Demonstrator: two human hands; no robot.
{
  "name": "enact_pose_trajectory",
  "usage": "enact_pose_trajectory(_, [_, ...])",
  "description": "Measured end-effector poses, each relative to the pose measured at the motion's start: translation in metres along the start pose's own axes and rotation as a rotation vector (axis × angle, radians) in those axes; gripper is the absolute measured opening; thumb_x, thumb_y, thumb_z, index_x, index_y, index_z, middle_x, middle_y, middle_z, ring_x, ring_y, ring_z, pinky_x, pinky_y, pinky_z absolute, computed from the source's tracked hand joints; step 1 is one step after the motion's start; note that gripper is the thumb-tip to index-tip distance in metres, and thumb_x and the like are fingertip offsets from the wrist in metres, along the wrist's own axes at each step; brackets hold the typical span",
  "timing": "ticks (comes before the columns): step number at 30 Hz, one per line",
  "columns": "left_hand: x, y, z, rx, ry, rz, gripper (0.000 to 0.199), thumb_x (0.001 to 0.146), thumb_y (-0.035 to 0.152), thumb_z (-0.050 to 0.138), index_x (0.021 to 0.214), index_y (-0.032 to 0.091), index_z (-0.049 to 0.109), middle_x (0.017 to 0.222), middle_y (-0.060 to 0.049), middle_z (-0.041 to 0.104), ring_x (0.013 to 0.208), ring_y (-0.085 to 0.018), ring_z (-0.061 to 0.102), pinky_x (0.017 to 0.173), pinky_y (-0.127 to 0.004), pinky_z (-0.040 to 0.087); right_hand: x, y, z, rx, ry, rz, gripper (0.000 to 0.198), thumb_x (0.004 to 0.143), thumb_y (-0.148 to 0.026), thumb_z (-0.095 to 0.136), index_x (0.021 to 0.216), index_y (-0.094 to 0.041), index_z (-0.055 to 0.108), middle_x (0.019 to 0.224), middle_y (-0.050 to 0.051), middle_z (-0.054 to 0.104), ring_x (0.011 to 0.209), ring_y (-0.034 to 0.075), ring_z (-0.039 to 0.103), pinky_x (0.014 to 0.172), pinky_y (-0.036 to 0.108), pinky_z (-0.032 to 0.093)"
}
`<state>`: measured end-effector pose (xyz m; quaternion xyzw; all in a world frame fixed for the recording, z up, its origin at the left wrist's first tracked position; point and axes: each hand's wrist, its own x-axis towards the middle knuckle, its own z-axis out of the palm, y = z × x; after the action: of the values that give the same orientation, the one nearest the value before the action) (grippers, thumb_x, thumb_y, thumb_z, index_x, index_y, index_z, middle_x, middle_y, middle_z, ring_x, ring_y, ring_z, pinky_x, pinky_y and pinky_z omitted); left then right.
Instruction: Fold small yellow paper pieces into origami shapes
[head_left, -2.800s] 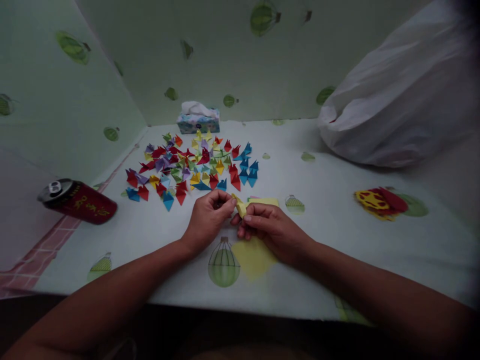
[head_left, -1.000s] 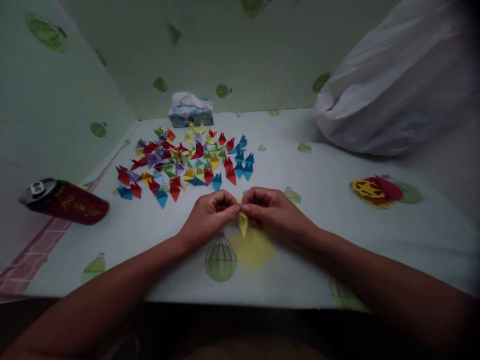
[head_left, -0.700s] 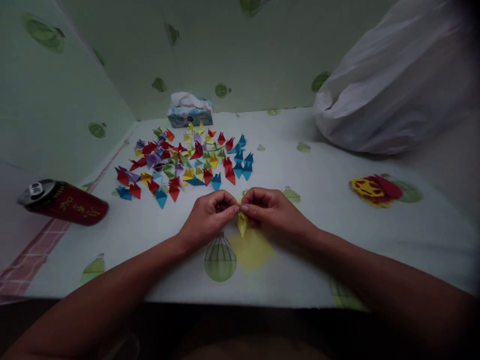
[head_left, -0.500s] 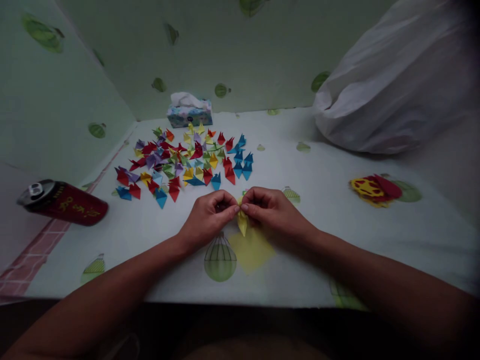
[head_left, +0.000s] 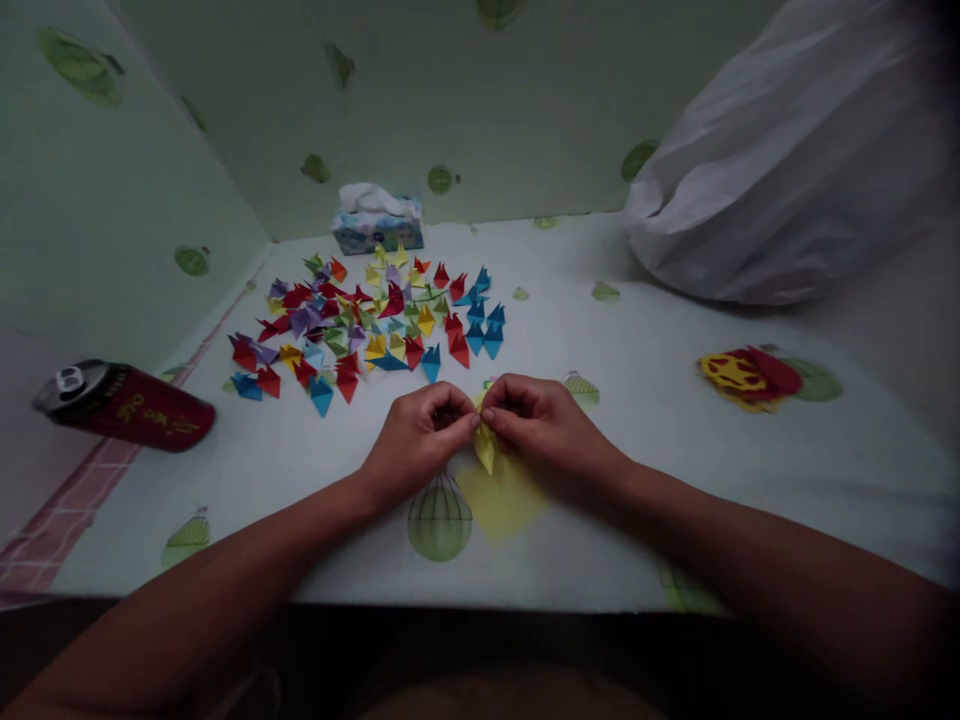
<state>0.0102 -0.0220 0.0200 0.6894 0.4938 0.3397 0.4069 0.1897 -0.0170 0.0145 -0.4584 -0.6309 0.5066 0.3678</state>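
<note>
A small folded yellow origami paper (head_left: 486,452), its pointed end hanging down, is pinched between my two hands. My left hand (head_left: 424,430) grips it from the left with thumb and forefinger. From the right, my right hand (head_left: 551,425) pinches it the same way, the thumbs almost meeting. My fingers hide the upper part of the fold. Flat on the table below lies a square yellow sheet of paper (head_left: 506,507). Beyond my hands spreads a group of several folded paper cranes (head_left: 347,375) in red, blue, yellow, purple and green.
A red drink can (head_left: 139,405) stands at the left. Behind the cranes is a tissue box (head_left: 379,232). A large white plastic bag (head_left: 750,200) fills the back right. Red and yellow cut-out pieces (head_left: 739,378) lie at the right of the table (head_left: 600,345).
Both hands keep their pinch on the yellow origami paper and stay in nearly the same place. The view has shifted very slightly.
</note>
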Motion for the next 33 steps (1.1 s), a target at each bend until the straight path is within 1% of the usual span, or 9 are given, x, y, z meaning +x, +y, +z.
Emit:
enact_pose_trajectory(3, [-0.0004,-0.0002,0.0006,0.01,0.009,0.008,0.013,0.082,0.027,0.064,0.075,0.016,0.062,0.072,-0.001,0.06,0.066,-0.012,0.054,0.06,-0.024,0.042,-0.0013,0.0011,0.0013,-0.063,0.036,-0.041,0.011,0.079,-0.024,0.059,0.069,-0.018,0.057,0.064,-0.001,0.055,0.06,0.011,0.046,0.054,0.025,0.034])
enact_pose_trajectory(9, [-0.0003,-0.0002,0.0006,-0.164,-0.021,-0.073,0.018,0.085,0.034,0.062,0.083,0.016,0.063,0.07,0.001,0.059,0.063,-0.012,0.051,0.059,-0.024,0.042,-0.0025,0.0009,0.0017,-0.072,0.073,-0.058,0.011,0.08,-0.021,0.059,0.069,-0.018,0.056,0.063,-0.002,0.054,0.059,0.011,0.045,0.055,0.025,0.034])
enact_pose_trajectory(13, [0.0001,-0.0006,0.0011,-0.223,-0.009,-0.097,0.018,0.083,0.034,0.066,0.082,0.016,0.063,0.068,0.001,0.058,0.062,-0.011,0.051,0.058,-0.023,0.042,-0.0028,0.0009,0.0017,-0.074,0.068,-0.069,0.011,0.08,-0.021,0.059,0.07,-0.018,0.057,0.063,-0.002,0.053,0.059,0.011,0.044,0.055,0.025,0.033])
enact_pose_trajectory(21, [0.0008,-0.0022,0.0034,-0.163,0.019,-0.087,0.014,0.079,0.03,0.067,0.078,0.016,0.063,0.069,0.001,0.06,0.063,-0.011,0.053,0.057,-0.022,0.041,-0.0031,-0.0006,0.0011,-0.123,0.033,-0.1,0.012,0.08,-0.022,0.059,0.069,-0.018,0.056,0.064,-0.002,0.053,0.06,0.011,0.044,0.056,0.026,0.033])
enact_pose_trajectory(26, [0.0013,-0.0001,0.0032,-0.16,0.033,-0.109,0.013,0.078,0.028,0.066,0.076,0.016,0.062,0.068,0.001,0.06,0.062,-0.011,0.052,0.056,-0.022,0.041,-0.0027,-0.0018,0.0009,-0.047,-0.007,-0.055,0.013,0.084,-0.026,0.058,0.073,-0.018,0.059,0.061,-0.001,0.054,0.058,0.012,0.046,0.055,0.026,0.035])
enact_pose_trajectory(30, [0.0014,0.0007,0.0029,-0.177,0.031,-0.118,0.014,0.077,0.029,0.066,0.075,0.016,0.062,0.067,0.001,0.059,0.06,-0.011,0.052,0.053,-0.022,0.04,-0.0022,-0.0007,0.0008,0.025,-0.035,-0.022,0.013,0.083,-0.028,0.059,0.074,-0.019,0.058,0.059,-0.003,0.054,0.055,0.011,0.047,0.053,0.025,0.035])
enact_pose_trajectory(33, [0.0011,0.0002,0.0029,-0.176,0.038,-0.119,0.014,0.077,0.029,0.066,0.075,0.016,0.062,0.066,0.001,0.058,0.059,-0.011,0.051,0.053,-0.022,0.04,-0.0021,-0.0003,0.0005,0.018,-0.032,-0.02,0.013,0.082,-0.028,0.061,0.074,-0.019,0.059,0.059,-0.002,0.054,0.055,0.011,0.047,0.053,0.025,0.035])
